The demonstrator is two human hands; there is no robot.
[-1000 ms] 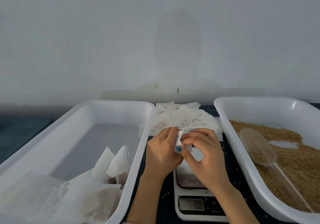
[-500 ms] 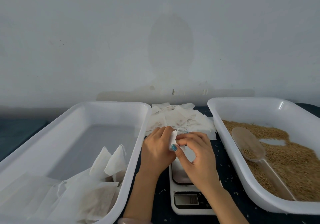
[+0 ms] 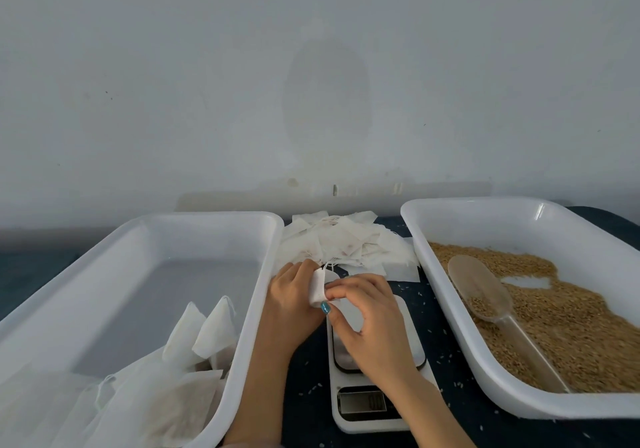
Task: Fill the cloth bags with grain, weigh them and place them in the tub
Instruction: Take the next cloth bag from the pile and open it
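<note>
Scale: the white scale sits on the dark worktop nearest the person, between the two tubs. Its steel platter lies partly under the right wrist.
Display: the grey display shows dark digits that are too blurred to read for sure. The small markings beside it are not legible.
Left tub: the left tub is white and stands just left of the scale. The filled bags are heaped in its near end, two of them standing with corners up.
Left hand: the left hand hangs over the gap between the left tub and the scale, back to the camera. Its grip is curled on the cloth bag from the left.
Right hand: the right hand is above the platter. Its grip is a narrow pinch, with a teal-nailed thumb and a forefinger on the bag's right edge.
Cloth bag: the small white cloth bag is held upright between both hands, over the far edge of the scale. Thin strings hang loose at its top, and its contents cannot be told.
Right tub: the right tub is white and holds brown grain.
Scoop: the translucent scoop lies on the grain with its handle toward the near rim and some grain in its bowl.
Empty bags: the empty bags are piled on the worktop just beyond the hands. They carry faint reddish marks that are not readable.
Wall: the pale wall stands behind everything.
</note>
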